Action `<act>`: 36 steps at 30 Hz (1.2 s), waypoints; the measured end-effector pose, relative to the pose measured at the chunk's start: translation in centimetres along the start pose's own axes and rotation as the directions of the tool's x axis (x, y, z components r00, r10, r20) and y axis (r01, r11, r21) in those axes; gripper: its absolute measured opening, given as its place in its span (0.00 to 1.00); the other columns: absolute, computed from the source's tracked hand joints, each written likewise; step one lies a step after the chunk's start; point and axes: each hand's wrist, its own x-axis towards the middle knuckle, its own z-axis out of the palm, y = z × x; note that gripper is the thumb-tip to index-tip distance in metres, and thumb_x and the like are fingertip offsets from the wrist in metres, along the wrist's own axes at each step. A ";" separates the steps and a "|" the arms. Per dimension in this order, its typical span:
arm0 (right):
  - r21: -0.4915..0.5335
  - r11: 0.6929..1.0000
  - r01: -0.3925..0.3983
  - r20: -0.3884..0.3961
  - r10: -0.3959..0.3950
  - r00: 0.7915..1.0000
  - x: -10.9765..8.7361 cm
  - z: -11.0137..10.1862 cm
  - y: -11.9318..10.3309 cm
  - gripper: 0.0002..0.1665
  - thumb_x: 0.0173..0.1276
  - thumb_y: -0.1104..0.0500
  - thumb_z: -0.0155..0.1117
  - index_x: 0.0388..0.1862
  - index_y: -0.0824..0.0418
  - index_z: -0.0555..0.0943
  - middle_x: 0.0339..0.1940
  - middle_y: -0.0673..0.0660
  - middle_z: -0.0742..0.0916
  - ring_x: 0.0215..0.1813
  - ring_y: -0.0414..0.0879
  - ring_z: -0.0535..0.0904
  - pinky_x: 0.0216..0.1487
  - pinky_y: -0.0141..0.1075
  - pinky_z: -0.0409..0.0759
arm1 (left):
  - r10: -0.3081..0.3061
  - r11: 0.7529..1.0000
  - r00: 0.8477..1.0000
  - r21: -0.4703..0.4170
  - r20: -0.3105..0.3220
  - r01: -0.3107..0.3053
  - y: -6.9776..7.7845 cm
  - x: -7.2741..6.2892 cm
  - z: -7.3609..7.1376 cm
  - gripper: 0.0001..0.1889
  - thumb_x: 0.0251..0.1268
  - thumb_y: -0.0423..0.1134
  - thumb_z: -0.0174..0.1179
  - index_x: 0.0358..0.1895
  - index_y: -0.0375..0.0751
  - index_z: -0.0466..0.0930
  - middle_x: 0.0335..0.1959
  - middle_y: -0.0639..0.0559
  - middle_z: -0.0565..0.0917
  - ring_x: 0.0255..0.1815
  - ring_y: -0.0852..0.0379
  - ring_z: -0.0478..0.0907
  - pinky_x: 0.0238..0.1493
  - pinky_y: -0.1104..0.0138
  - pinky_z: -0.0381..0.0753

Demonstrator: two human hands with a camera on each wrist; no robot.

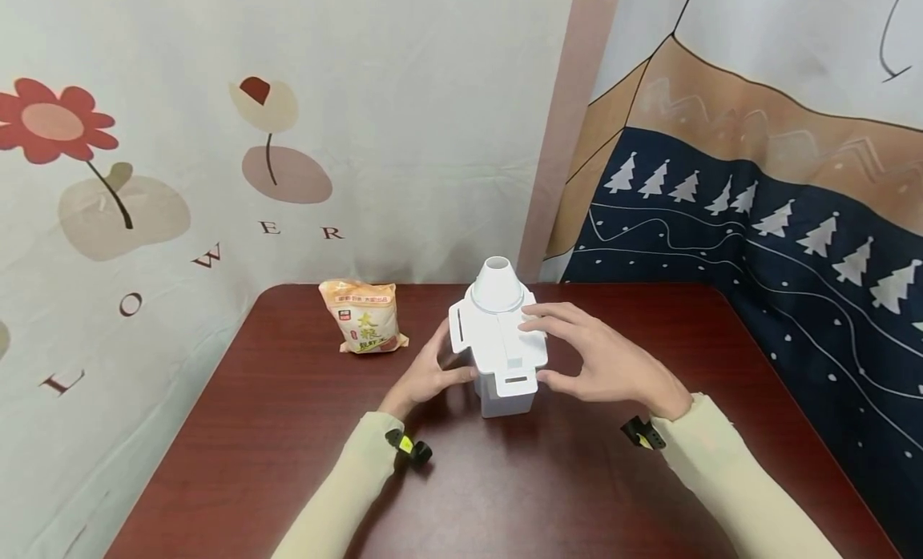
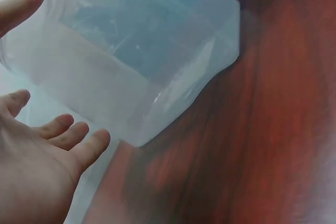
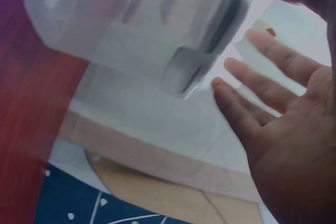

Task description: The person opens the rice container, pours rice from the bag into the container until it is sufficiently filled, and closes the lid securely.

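Note:
A translucent plastic storage container (image 1: pixel 507 402) stands upright on the table, fitted with a white lid (image 1: pixel 481 325). Flaps with slots stick out from the lid's sides, and a white cone-shaped piece with a round top opening (image 1: pixel 497 288) rises at its far end. At the container's left side is my left hand (image 1: pixel 424 373), its thumb along the near side; the left wrist view shows loosely spread fingers (image 2: pixel 90 149) beside the clear wall. My right hand (image 1: pixel 609 357) reaches in from the right, fingers extended at the lid's edge. In the right wrist view its fingers (image 3: pixel 265 85) spread beside a lid flap (image 3: pixel 181 71).
A yellow-orange food packet with printed lettering (image 1: pixel 365 319) stands on the dark red wooden table (image 1: pixel 303 455), left of the container. Behind the table hang a pale flower-printed curtain (image 1: pixel 433 126) and a navy cloth with white trees (image 1: pixel 671 223).

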 end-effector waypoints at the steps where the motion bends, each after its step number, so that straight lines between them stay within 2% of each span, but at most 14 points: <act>1: 0.004 1.000 0.009 -0.005 -0.009 1.000 0.0 0.1 0.2 0.37 0.59 0.54 0.78 0.69 0.50 0.78 0.76 0.51 0.75 0.74 0.48 0.70 0.69 0.51 0.79 | -0.001 1.000 1.000 -0.006 -0.003 0.001 0.1 -0.2 0.1 0.56 0.56 0.30 0.74 0.83 0.51 0.47 0.82 0.49 0.58 0.81 0.48 0.59 0.78 0.47 0.64; 5: 0.035 0.998 0.047 -0.024 -0.046 0.999 0.0 0.7 1.1 0.37 0.60 0.57 0.77 0.69 0.50 0.78 0.76 0.50 0.75 0.75 0.47 0.70 0.70 0.51 0.78 | 0.040 0.998 0.999 -0.044 0.001 -0.040 0.4 -1.1 0.7 0.57 0.55 0.31 0.76 0.83 0.50 0.47 0.82 0.48 0.58 0.80 0.45 0.61 0.78 0.46 0.65; 10: 0.053 0.993 0.103 -0.052 -0.100 0.994 0.1 1.4 1.8 0.34 0.59 0.61 0.76 0.66 0.51 0.80 0.74 0.51 0.77 0.74 0.47 0.71 0.69 0.49 0.79 | 0.097 0.994 0.995 -0.046 -0.010 -0.097 0.8 -2.0 1.9 0.60 0.50 0.33 0.80 0.83 0.49 0.47 0.81 0.45 0.59 0.80 0.43 0.60 0.78 0.43 0.63; 15: 0.049 0.988 0.144 -0.081 -0.139 0.987 0.2 1.6 2.0 0.33 0.58 0.62 0.76 0.65 0.53 0.82 0.72 0.53 0.78 0.73 0.49 0.71 0.68 0.47 0.80 | 0.097 0.995 0.993 -0.008 -0.072 -0.098 1.1 -2.3 3.2 0.59 0.46 0.30 0.81 0.81 0.49 0.51 0.78 0.47 0.62 0.79 0.47 0.60 0.78 0.43 0.63; 20: 0.045 0.988 0.147 -0.090 -0.142 0.986 0.2 1.7 1.8 0.33 0.58 0.62 0.76 0.65 0.53 0.82 0.72 0.54 0.79 0.71 0.48 0.72 0.67 0.44 0.79 | 0.094 0.996 0.989 0.017 -0.110 -0.093 0.9 -2.3 3.3 0.55 0.48 0.26 0.79 0.80 0.47 0.55 0.76 0.44 0.65 0.78 0.43 0.62 0.77 0.41 0.63; 23: 0.026 0.988 0.152 -0.106 -0.149 0.983 0.2 1.9 1.5 0.33 0.58 0.61 0.77 0.64 0.54 0.82 0.71 0.55 0.79 0.69 0.48 0.73 0.66 0.42 0.80 | 0.077 0.997 0.993 0.012 -0.086 -0.076 0.9 -2.3 3.0 0.54 0.50 0.26 0.76 0.80 0.47 0.54 0.76 0.42 0.66 0.79 0.39 0.62 0.78 0.41 0.62; 27: -0.009 0.986 0.164 -0.136 -0.164 0.977 0.2 2.2 1.0 0.32 0.57 0.59 0.79 0.62 0.55 0.83 0.69 0.55 0.80 0.65 0.47 0.74 0.60 0.40 0.82 | 0.072 0.997 0.997 0.001 -0.023 -0.072 0.8 -2.1 2.3 0.54 0.51 0.26 0.72 0.82 0.44 0.50 0.78 0.38 0.64 0.79 0.36 0.62 0.78 0.41 0.61; 32: -0.043 0.986 0.163 -0.173 -0.168 0.971 0.3 2.6 0.3 0.31 0.56 0.57 0.81 0.60 0.55 0.85 0.66 0.55 0.81 0.60 0.45 0.74 0.52 0.38 0.84 | 0.073 0.997 0.996 -0.011 0.060 -0.072 0.8 -1.7 1.4 0.55 0.50 0.26 0.66 0.83 0.36 0.44 0.80 0.33 0.58 0.79 0.35 0.58 0.78 0.39 0.58; 36: -0.068 0.984 0.164 -0.197 -0.175 0.965 0.3 3.0 -0.1 0.31 0.55 0.54 0.83 0.58 0.54 0.85 0.64 0.55 0.82 0.57 0.44 0.74 0.49 0.36 0.83 | 0.042 0.999 0.993 0.012 0.107 -0.044 0.8 -1.6 0.6 0.53 0.48 0.28 0.61 0.81 0.28 0.44 0.79 0.27 0.57 0.79 0.33 0.56 0.78 0.38 0.56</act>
